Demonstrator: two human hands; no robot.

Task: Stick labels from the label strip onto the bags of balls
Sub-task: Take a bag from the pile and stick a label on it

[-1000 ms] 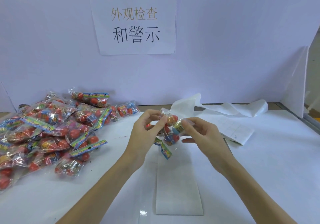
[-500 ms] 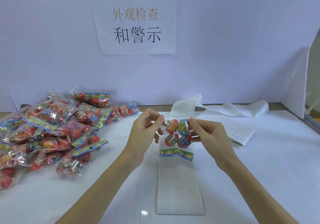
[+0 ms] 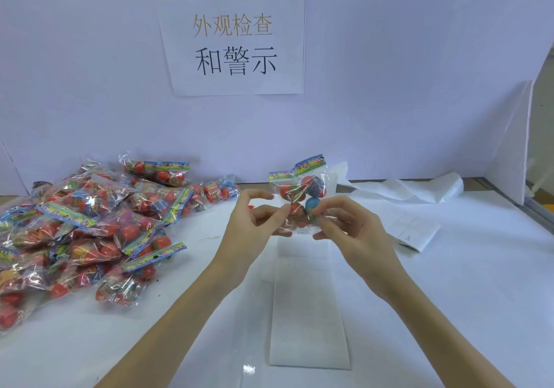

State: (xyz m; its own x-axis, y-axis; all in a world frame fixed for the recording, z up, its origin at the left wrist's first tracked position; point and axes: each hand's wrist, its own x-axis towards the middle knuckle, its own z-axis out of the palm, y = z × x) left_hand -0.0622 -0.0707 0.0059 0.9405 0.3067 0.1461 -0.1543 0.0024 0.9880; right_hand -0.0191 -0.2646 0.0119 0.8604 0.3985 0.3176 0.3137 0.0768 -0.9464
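Here, both hands meet above the middle of the white bench (image 3: 449,297), holding one clear plastic bag of red and blue balls (image 3: 301,191) upright, its colourful printed header card at the top, towards the far wall. The left hand (image 3: 250,231) pinches the bag's lower left edge between thumb and fingertips, the other fingers curled loosely. The right hand (image 3: 350,231) pinches the lower right part, fingers bent round the plastic; a small white label with dark print (image 3: 305,231) shows at the bag's bottom edge between the two hands, though whether it is fully stuck down cannot be told. Beneath the hands a long white strip of label backing paper (image 3: 310,312) lies flat, running towards the near edge. To the left sits a large heap of similar clear bags of red balls (image 3: 90,222). To the far right lie crumpled white paper (image 3: 419,189) and a printed sheet (image 3: 419,228). A white sign with Chinese characters (image 3: 233,37) hangs on the pale wall.
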